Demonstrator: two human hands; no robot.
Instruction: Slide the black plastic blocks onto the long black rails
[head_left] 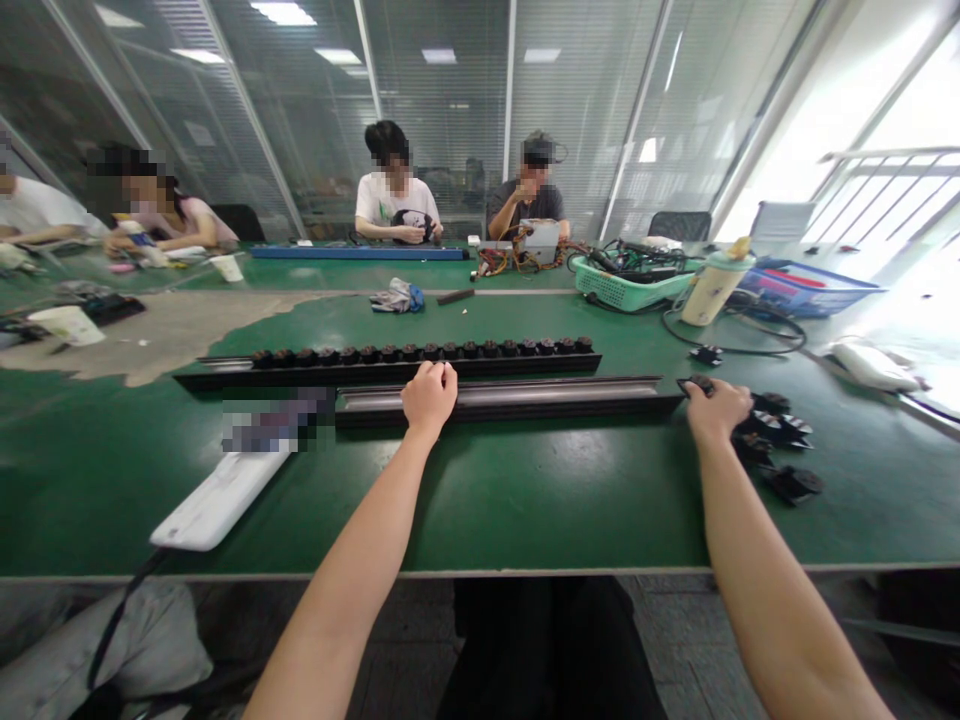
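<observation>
A long black rail (555,398) with a silvery inner channel lies lengthwise before me on the green table. My left hand (430,398) is closed over it left of its middle, with the fingertips hidden. At the rail's right end, my right hand (718,408) is closed around a small black part (700,384), partly covered by the fingers. More small black parts (795,484) lie loose just right of that hand. Behind the near rail runs a second black rail (300,376), with a row of several round-topped black parts (409,353) seated along it.
A white power strip (225,495) with a cable lies at the left, a blurred patch near its far end. Farther back are a crumpled cloth (397,296), a green basket (634,292) of cables, a cream tumbler (712,290) and a blue basket (825,290). Several people sit across the table.
</observation>
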